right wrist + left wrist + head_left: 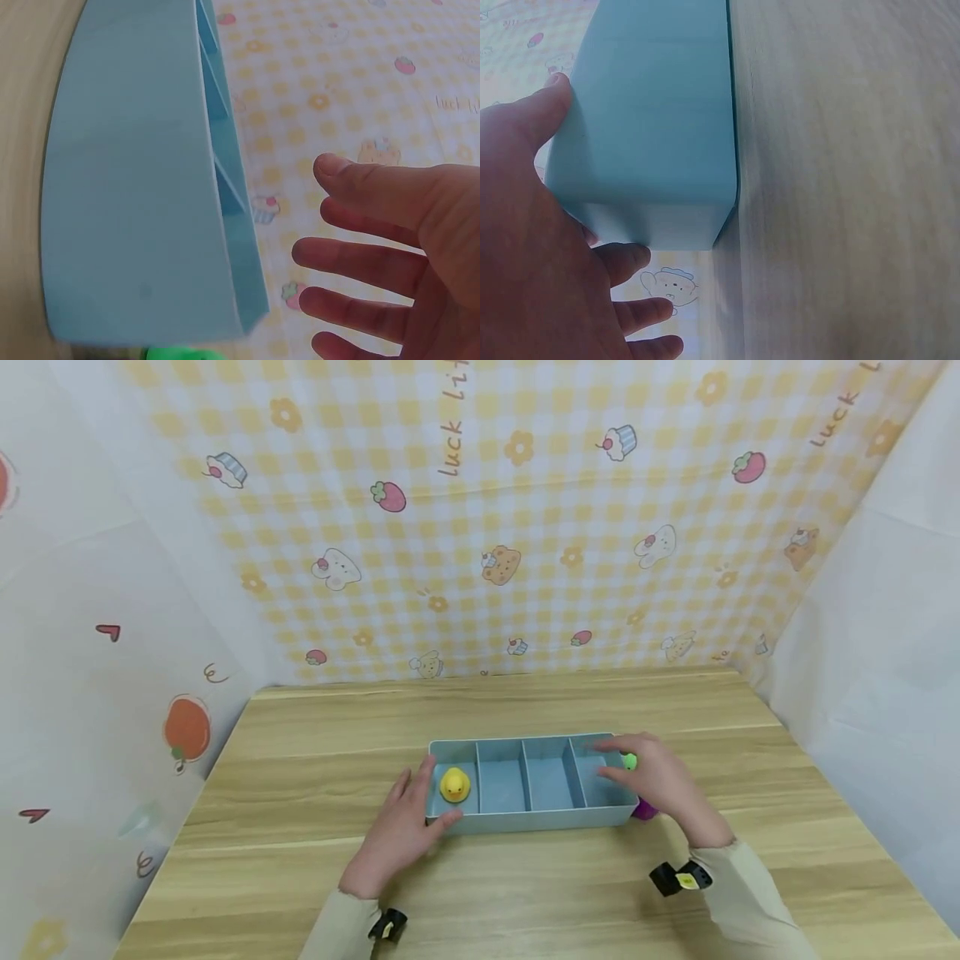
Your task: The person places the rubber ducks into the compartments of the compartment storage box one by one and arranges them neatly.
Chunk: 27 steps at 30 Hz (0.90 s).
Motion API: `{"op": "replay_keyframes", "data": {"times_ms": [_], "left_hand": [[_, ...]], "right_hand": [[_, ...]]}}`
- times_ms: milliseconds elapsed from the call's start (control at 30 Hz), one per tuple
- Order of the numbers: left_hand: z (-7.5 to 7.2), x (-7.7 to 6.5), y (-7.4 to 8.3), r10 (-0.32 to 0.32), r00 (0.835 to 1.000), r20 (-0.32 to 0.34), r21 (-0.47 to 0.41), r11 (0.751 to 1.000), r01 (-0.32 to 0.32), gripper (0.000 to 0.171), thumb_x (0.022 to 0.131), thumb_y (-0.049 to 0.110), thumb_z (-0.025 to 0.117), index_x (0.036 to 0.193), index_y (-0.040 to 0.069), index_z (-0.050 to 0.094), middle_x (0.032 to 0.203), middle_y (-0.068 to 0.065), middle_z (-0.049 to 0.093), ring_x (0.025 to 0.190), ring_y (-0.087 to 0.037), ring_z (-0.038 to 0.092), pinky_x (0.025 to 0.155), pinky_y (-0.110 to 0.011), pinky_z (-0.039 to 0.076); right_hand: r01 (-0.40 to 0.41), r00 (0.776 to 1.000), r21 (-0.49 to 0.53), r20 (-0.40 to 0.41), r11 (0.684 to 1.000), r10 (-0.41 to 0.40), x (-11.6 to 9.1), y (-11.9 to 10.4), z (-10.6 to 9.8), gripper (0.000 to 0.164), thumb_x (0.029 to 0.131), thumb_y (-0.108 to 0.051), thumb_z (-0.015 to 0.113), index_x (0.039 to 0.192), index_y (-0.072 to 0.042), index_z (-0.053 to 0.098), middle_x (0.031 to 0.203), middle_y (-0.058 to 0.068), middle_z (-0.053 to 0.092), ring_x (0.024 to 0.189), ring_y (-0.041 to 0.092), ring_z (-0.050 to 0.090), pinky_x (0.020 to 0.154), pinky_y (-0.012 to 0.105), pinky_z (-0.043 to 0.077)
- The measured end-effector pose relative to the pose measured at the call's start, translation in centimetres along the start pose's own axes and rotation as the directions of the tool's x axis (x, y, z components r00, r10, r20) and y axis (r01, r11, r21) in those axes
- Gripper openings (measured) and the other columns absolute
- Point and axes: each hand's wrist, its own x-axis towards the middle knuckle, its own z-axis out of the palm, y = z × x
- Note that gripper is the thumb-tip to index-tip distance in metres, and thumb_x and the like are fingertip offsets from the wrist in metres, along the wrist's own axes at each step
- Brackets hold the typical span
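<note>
A long light-blue box [534, 821] with side-by-side compartments lies on the wooden table. Inside its leftmost compartment is a small yellow toy duck [454, 785]. My left hand [405, 822] rests against the box's left end, thumb at the front rim and the other fingers spread along the end wall. Over the rightmost compartment, my right hand [660, 781] hovers with thumb and fingers apart and nothing between them. Just past the box's right end, partly hidden by that hand and the box, are a green thing [630, 762] and a purple thing [645, 810].
The wooden table [337, 718] runs back to a yellow checked cloth [465, 527] that hangs behind it. White cloths stand at the left [82, 610] and right [877, 652] sides. Each wrist wears a small black device.
</note>
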Motion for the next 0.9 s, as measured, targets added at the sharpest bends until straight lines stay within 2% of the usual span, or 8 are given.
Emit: {"op": "replay_keyframes", "data": {"times_ms": [133, 267, 500, 633, 900], "left_hand": [[-0.1, 0.0, -0.2, -0.007, 1.0, 0.007, -0.003, 1.0, 0.007, 0.09, 0.09, 0.052, 0.058, 0.154, 0.009, 0.014, 0.158, -0.011, 0.022, 0.143, -0.045, 0.018, 0.109, -0.061, 0.029], [-0.3, 0.0, -0.4, -0.019, 1.0, 0.016, 0.0, 1.0, 0.019, 0.09, 0.089, 0.053, 0.058, 0.154, 0.01, 0.013, 0.158, -0.01, 0.021, 0.143, -0.044, 0.017, 0.109, -0.061, 0.028], [-0.4, 0.1, -0.5, -0.008, 1.0, 0.017, 0.013, 1.0, 0.008, 0.09, 0.09, 0.053, 0.057, 0.154, 0.009, 0.012, 0.158, -0.012, 0.022, 0.142, -0.046, 0.018, 0.108, -0.062, 0.029], [-0.2, 0.2, -0.4, -0.022, 1.0, 0.018, 0.009, 1.0, 0.022, 0.09, 0.09, 0.052, 0.058, 0.154, 0.01, 0.012, 0.158, -0.01, 0.023, 0.143, -0.044, 0.018, 0.108, -0.062, 0.03], [0.2, 0.0, -0.2, -0.033, 0.999, 0.022, 0.004, 0.999, 0.033, 0.091, 0.089, 0.053, 0.059, 0.155, 0.013, 0.011, 0.158, -0.008, 0.021, 0.143, -0.043, 0.018, 0.107, -0.062, 0.03]], "right_hand": [[-0.07, 0.997, 0.012, -0.019, 0.997, 0.07, -0.8, 0.9, -0.7, 0.03, 0.083, -0.018, 0.074, 0.11, -0.005, 0.071, 0.116, 0.018, 0.067, 0.111, 0.041, 0.059, 0.092, 0.057, 0.046], [-0.106, 0.993, 0.027, -0.054, 0.994, 0.107, -1.6, 1.7, -0.9, 0.03, 0.083, -0.02, 0.074, 0.107, -0.003, 0.071, 0.113, 0.02, 0.068, 0.107, 0.043, 0.06, 0.088, 0.057, 0.048], [-0.135, 0.987, 0.032, -0.085, 0.99, 0.137, -3.0, 3.6, -0.6, 0.029, 0.082, -0.021, 0.075, 0.104, -0.002, 0.072, 0.103, 0.016, 0.071, 0.094, 0.033, 0.063, 0.075, 0.045, 0.052], [-0.143, 0.988, 0.035, -0.056, 0.989, 0.145, -3.6, 4.4, -0.5, 0.03, 0.081, -0.021, 0.076, 0.104, -0.002, 0.072, 0.099, 0.014, 0.072, 0.092, 0.032, 0.064, 0.073, 0.043, 0.052], [-0.162, 0.987, 0.057, 0.02, 0.985, 0.162, -4.8, 5.8, 1.0, 0.037, 0.076, -0.022, 0.08, 0.107, -0.005, 0.071, 0.106, 0.019, 0.07, 0.099, 0.04, 0.065, 0.084, 0.056, 0.05]]}}
